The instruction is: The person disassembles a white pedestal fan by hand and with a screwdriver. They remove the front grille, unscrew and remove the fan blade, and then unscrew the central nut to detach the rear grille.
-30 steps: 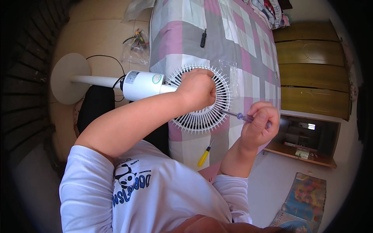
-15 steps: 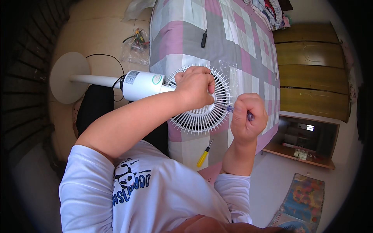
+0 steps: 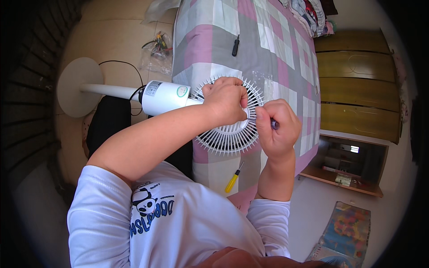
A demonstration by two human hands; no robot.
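Observation:
A white fan head [image 3: 230, 140] with thin radial ribs rests on the bed, joined to a white motor housing [image 3: 165, 98]. My left hand [image 3: 225, 100] lies over its centre, fingers curled and closed at the hub; what the fingertips pinch is hidden. Close to the fan's right rim, my right hand [image 3: 279, 129] is closed round a screwdriver [image 3: 274, 124] with a translucent purple handle. Its shaft is mostly covered by the fist. A yellow-handled screwdriver [image 3: 233, 182] lies nearer to me on the bed, and a black screwdriver [image 3: 235, 46] lies farther off.
From the housing a white pole [image 3: 111, 92] runs left to a round base [image 3: 80, 88], with a black cord [image 3: 118, 61] beside it. A clear bag of tools [image 3: 158, 53] is on the floor beside the checked bed [image 3: 201, 42]. Wooden drawers [image 3: 357, 85] stand at the right.
My right hand has moved left with the screwdriver, closer to the fan's centre, and the fist has turned a little. My left hand and the fan have hardly moved.

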